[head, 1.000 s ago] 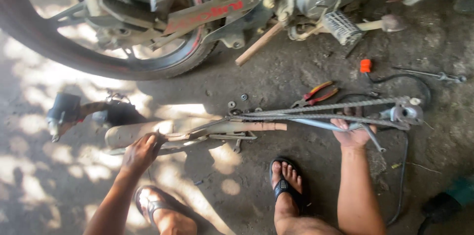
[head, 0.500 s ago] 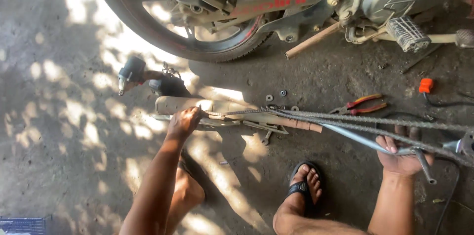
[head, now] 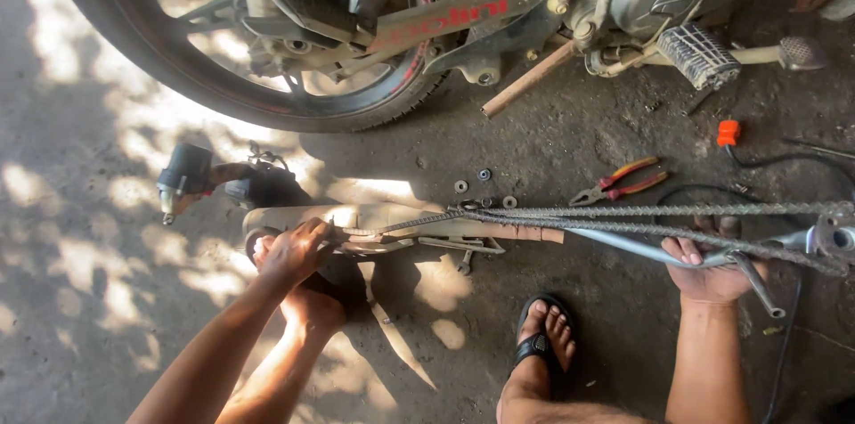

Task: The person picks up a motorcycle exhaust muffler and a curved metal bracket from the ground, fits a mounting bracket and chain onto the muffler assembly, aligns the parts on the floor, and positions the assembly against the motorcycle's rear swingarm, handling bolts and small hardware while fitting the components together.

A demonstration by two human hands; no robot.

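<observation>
Two hands stretch the drive chain (head: 623, 219) out straight on the ground: our left hand (head: 289, 255) pinches its end, and our right hand (head: 708, 273) is closed around the metal rod (head: 623, 241) under its other end. Its long axis runs from hand to hand. We judge it laid out, not yet refitted to the motorcycle (head: 427, 23) beyond.

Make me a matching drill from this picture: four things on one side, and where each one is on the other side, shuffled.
Things:
1. drive chain
2. pliers
3. left hand
4. right hand

Places:
A. lying on the ground below the footpeg
B. on the pale chain cover's end
C. stretched between the two hands
D. gripping a grey metal bar

Pairs: 1-C, 2-A, 3-B, 4-D
</observation>
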